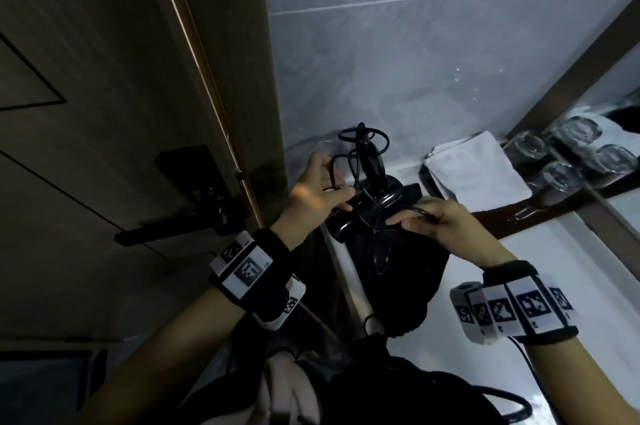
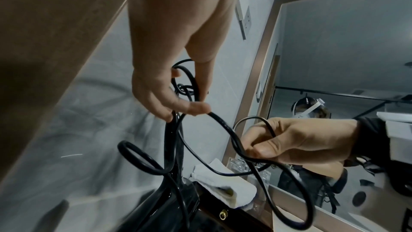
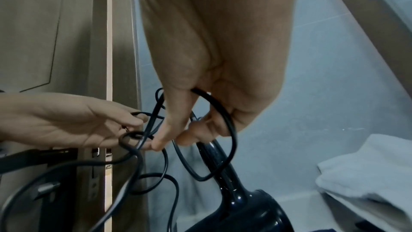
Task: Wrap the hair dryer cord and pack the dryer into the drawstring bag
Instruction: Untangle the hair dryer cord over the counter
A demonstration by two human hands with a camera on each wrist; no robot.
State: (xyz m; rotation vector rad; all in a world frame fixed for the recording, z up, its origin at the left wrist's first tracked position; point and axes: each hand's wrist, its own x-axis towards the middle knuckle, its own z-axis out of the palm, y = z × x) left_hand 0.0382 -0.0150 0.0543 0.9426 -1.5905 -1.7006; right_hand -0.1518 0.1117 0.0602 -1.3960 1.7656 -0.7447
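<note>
A glossy black hair dryer [image 1: 375, 196] stands with its handle pointing up, its body partly inside the mouth of a black drawstring bag [image 1: 405, 286] on the counter edge. Its black cord [image 1: 363, 137] hangs in loose loops around the handle. My left hand [image 1: 341, 197] pinches a bunch of cord loops beside the handle. My right hand [image 1: 405, 222] pinches another length of cord just right of the dryer body. The left wrist view shows the left hand [image 2: 189, 107] gripping the cord [image 2: 225, 130]. The right wrist view shows the right hand [image 3: 169, 140] curled round a loop [image 3: 231, 140] above the dryer [image 3: 245, 204].
A folded white towel [image 1: 478, 175] lies on a dark tray behind the dryer. Several upturned glasses [image 1: 561, 175] stand by the mirror at the right. A wooden door with a black handle [image 1: 166, 234] is close on the left. The white counter [image 1: 519, 251] runs to the right.
</note>
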